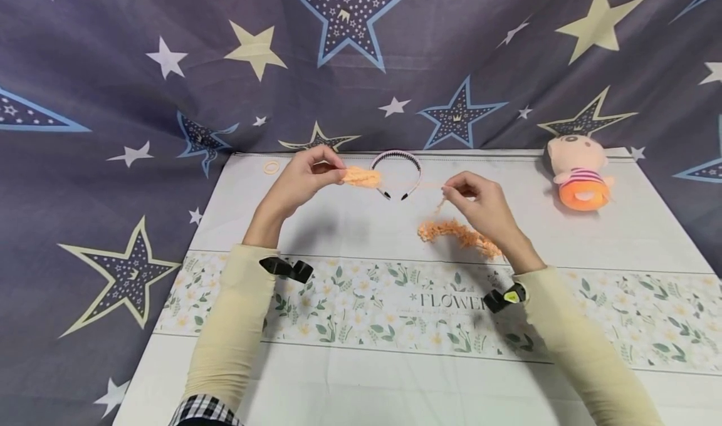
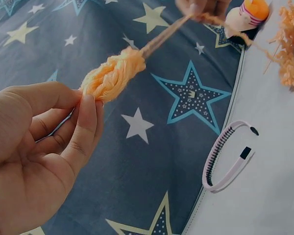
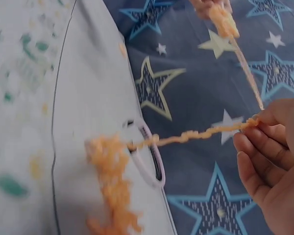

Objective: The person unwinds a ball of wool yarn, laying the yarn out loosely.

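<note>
Yarn [image 2: 115, 76], orange, in the air over the table [image 1: 350, 379], between left hand [image 1: 301, 178] and right hand [image 1: 479, 203]: a bundle [image 1: 362, 176] at the left, a straight strand [image 2: 165, 35] from it toward the right, then a crinkled tail [image 3: 188, 135] down to a loose heap [image 1: 459, 235] on the table. Left side: thumb and fingertips together, pinched on one end of the bundle. Right side: thumb and fingertip also together, pinched on the yarn, at the meeting of strand and tail. Force of both pinches: cannot tell.

Most possible trouble: too strong pull on the strand, judging by its straight, seemingly tight line. From this, maybe a break of the thin yarn, or a slip of the bundle out of the left fingertips, because of a hold only at the end. Also possible: a knot inside the bundle, caused by many loops folded closely together; under pull, perhaps tightening instead of release.

In the heap, another risk: tangling, because of curly turns lying in disorder, one over another. With a lift of the tail, perhaps dragging of the whole heap. At the back of the table, behind the strand in the head view, the headband [image 2: 230, 175], with small teeth inside; in case of a slack strand, perhaps catching on these teeth. Of less worry: doll [image 1: 581, 163] and ring [image 1: 265, 168], both well apart from the yarn.
</note>
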